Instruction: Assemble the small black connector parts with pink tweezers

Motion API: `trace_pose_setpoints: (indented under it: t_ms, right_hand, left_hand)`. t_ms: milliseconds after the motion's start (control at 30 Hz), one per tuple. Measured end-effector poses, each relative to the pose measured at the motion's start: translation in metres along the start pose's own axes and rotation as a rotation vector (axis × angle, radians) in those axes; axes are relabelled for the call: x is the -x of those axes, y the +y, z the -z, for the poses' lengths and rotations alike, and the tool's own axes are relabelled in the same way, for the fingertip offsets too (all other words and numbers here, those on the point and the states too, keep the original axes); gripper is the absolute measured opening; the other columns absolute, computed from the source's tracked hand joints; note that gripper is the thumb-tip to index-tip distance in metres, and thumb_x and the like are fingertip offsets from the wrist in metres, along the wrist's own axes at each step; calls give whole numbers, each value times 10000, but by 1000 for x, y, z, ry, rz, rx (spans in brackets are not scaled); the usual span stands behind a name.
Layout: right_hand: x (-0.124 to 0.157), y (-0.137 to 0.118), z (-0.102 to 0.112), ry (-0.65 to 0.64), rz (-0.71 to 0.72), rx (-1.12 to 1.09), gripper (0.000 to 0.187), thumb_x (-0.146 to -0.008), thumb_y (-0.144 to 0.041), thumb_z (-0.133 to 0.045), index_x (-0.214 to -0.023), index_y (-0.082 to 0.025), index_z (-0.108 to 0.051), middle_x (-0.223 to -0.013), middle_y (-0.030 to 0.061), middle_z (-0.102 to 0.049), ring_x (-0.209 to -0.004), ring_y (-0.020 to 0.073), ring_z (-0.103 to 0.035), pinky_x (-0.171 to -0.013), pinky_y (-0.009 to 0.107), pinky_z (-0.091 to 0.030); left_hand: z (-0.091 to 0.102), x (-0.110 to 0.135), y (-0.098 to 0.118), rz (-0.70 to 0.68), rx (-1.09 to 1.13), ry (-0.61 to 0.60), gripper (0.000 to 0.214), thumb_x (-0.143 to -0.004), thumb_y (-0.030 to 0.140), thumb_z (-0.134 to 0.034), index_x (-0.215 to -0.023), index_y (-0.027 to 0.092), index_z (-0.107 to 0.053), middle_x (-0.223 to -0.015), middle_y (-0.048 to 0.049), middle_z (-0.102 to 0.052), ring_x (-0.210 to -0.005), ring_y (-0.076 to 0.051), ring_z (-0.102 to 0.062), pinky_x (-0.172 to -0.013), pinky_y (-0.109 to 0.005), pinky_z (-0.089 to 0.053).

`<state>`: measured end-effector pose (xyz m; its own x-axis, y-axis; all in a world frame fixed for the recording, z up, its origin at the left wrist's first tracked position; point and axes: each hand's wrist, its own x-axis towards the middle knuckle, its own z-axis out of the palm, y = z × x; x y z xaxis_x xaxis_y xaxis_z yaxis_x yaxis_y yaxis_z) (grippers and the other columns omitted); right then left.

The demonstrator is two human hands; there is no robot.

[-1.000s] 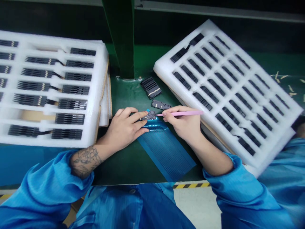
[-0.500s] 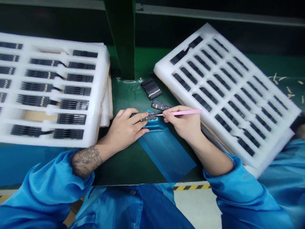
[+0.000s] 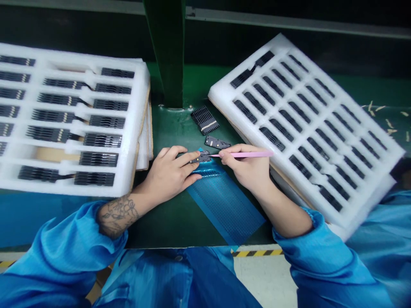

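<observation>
My left hand point(image 3: 171, 171) pins a small black plastic part point(image 3: 204, 157) near the top of a blue sheet point(image 3: 229, 203) covered in rows of tiny marks. Its index finger presses on the part's left end, while the thumb rests lower, against the sheet. In my right hand point(image 3: 248, 169) a slim pink pointed tool point(image 3: 253, 154) is gripped like a pen, its tip at the part's right side. Just above lies a second black part point(image 3: 217, 142), close to my right fingertips. Behind that sits a stack of black parts point(image 3: 204, 120).
A white foam tray point(image 3: 135, 128) filled with black parts stands on the left, atop other layers. Another foam tray point(image 3: 221, 85) lies angled on the right, also stacked. A green post point(image 3: 165, 55) rises behind the green bench point(image 3: 160, 231). Pale scraps point(image 3: 389, 123) lie far right.
The tool's pink handle tips slightly lower, with its point still on the black part. Both hands keep nearly the same place; the view shifts a little.
</observation>
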<state>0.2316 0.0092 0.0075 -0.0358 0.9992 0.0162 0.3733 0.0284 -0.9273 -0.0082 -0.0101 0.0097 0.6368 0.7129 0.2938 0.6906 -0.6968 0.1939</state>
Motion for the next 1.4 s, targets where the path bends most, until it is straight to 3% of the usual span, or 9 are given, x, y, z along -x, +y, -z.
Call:
trace_pose_setpoints:
  t_ms: [300,467,800,1033,1400]
  right_hand:
    - [0,-2,0,11,19,30,139,-823,-322,-766,-783,-190,-780,-722,35,-755,-633,166,-672,-596,291,-515]
    - [1,-1,0,19,45,42,125,-826,-313,-769,-788,-195,-783,-728,30,-758,-635,164,-673,-596,289,-522]
    - [1,0,0,23,67,53,116,-835,-316,-766,-786,-212,-781,-741,26,-761,-639,164,-674,-599,292,-529]
    - [1,-1,-1,51,59,57,111,-809,-314,-792,-792,-205,-781,-757,35,-768,-650,173,-682,-598,301,-530]
    - [1,1,-1,47,10,1,139,-818,-341,-787,-796,-204,-780,-733,34,-764,-639,172,-687,-600,298,-536]
  left_hand:
    - [3,0,0,10,36,-64,370,-969,487,-604,-1176,195,-694,-1372,-76,-628,-1160,-295,-544,-890,-454,-453]
    - [3,-2,2,19,6,-98,507,-981,531,-561,-1356,192,-602,-1394,-84,-608,-1156,-299,-525,-878,-452,-453]
    - [-9,-8,2,62,51,-11,268,-1024,240,-518,-1227,211,-690,-1274,-87,-649,-1070,-226,-567,-898,-380,-519]
    - [-11,-11,-2,33,99,35,238,-1018,213,-530,-1195,185,-688,-1219,-70,-679,-1044,-201,-587,-908,-346,-534]
    - [-7,-17,4,6,-105,-128,378,-1013,177,-473,-1377,183,-574,-1249,-118,-634,-990,-244,-552,-824,-398,-501]
